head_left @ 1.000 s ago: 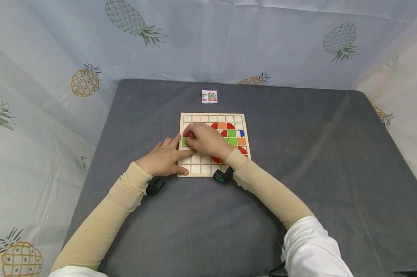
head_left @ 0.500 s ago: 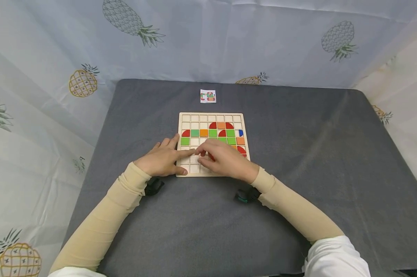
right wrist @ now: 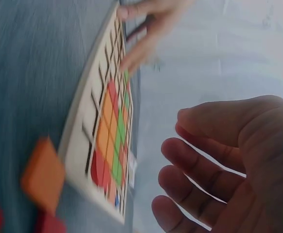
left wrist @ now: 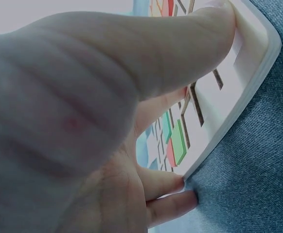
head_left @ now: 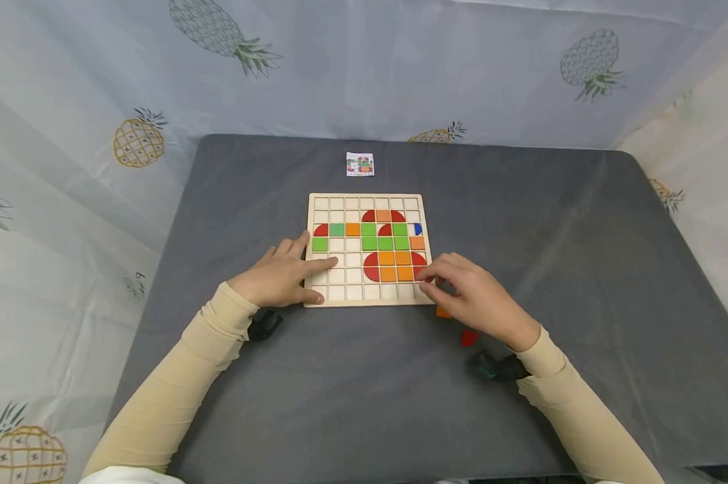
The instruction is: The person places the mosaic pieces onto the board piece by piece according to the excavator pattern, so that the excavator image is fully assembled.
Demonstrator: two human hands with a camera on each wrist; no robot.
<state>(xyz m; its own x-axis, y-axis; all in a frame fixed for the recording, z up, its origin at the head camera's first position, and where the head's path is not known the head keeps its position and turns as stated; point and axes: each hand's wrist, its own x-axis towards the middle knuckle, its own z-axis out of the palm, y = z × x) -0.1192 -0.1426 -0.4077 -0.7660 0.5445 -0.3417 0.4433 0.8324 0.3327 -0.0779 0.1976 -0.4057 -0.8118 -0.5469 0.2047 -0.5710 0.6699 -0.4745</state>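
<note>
A wooden grid board [head_left: 354,292] lies on the table, with red, orange, green and blue tiles set in some of its cells. My left hand [head_left: 279,274] rests spread on the board's left edge; the left wrist view shows its thumb [left wrist: 190,43] across the near corner. At the board's right front corner hovers my right hand [head_left: 481,299], fingers loosely bent. In the right wrist view nothing sits between its fingertips [right wrist: 173,145]. Below that hand lie a loose orange square tile [head_left: 443,312] and a red piece [head_left: 469,337]. Other pieces may be hidden beneath the hand.
A small printed card [head_left: 360,164] with a coloured grid pattern lies behind the board. Dark grey cloth [head_left: 581,269] covers the table. Pineapple-print curtains [head_left: 448,74] hang at the back and sides.
My right hand has moved from the board's left side across to its right front corner, uncovering the tiles and loose pieces. My left hand has stayed in place.
</note>
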